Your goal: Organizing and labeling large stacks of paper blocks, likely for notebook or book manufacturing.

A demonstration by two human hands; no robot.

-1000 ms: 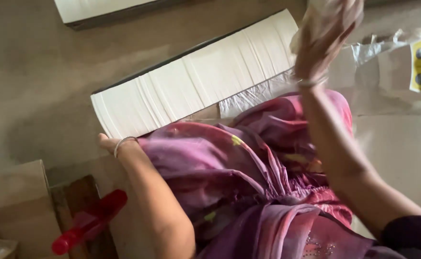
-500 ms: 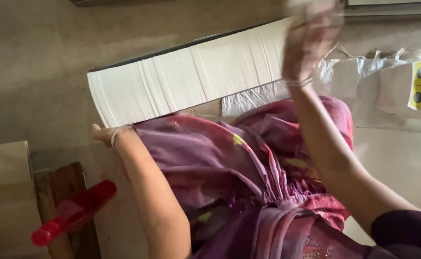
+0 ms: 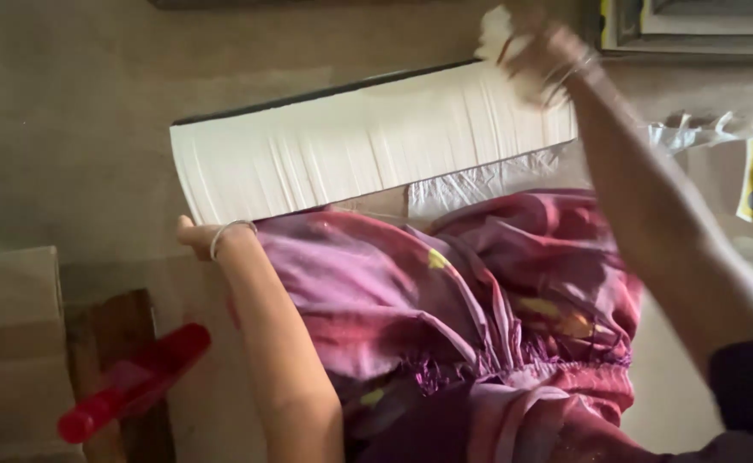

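White paper stack (image 3: 368,150) hides left hand (image 3: 195,236), grip unclear; blurred right hand (image 3: 548,60) pinches its far corner.

head cam | looks steeply down from above | close over lap and white sheet stack (image 3: 368,146) | single view

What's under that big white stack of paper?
Under the white paper stack shows a strip of brown cardboard and crinkly clear plastic. The purple cloth covers the rest.
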